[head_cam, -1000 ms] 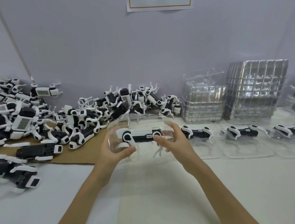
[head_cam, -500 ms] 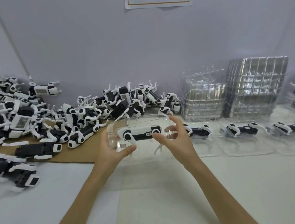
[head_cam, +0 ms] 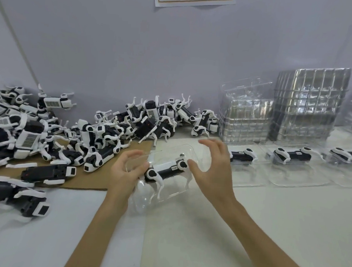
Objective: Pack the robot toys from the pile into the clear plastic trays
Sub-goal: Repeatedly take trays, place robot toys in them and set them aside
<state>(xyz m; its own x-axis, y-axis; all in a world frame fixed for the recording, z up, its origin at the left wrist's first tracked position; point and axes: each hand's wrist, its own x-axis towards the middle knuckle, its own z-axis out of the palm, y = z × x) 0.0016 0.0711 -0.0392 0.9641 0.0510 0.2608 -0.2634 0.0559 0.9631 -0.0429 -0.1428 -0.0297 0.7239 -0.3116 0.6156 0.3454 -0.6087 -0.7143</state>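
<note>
Because the robot toy [head_cam: 165,170] lies on its side in a clear tray [head_cam: 142,200] that is tilted, its near-left corner dipping towards the table [head_cam: 248,217], the seating looks unsure: its white legs point down into the moulded hollows, but I cannot tell whether they are fully home. The left hand [head_cam: 125,171] grips the tray's left end, fingers curled over the far rim and thumb on the near side by the toy's head. The right hand [head_cam: 213,171] is spread and loose at the right end, holding nothing; whether its thumb touches the toy is unclear.

With one hand gripping, the thin plastic could flex or tip further, and the toy might slide out of its hollow.

Bare table lies open towards the person. To the left, cardboard [head_cam: 84,181] and the pile [head_cam: 102,130] of loose toys crowd in. To the right, a filled tray [head_cam: 247,181] sits just beside the right hand, first of a row, so a careless set-down could knock it. Behind stand stacks of empty trays [head_cam: 246,116].
</note>
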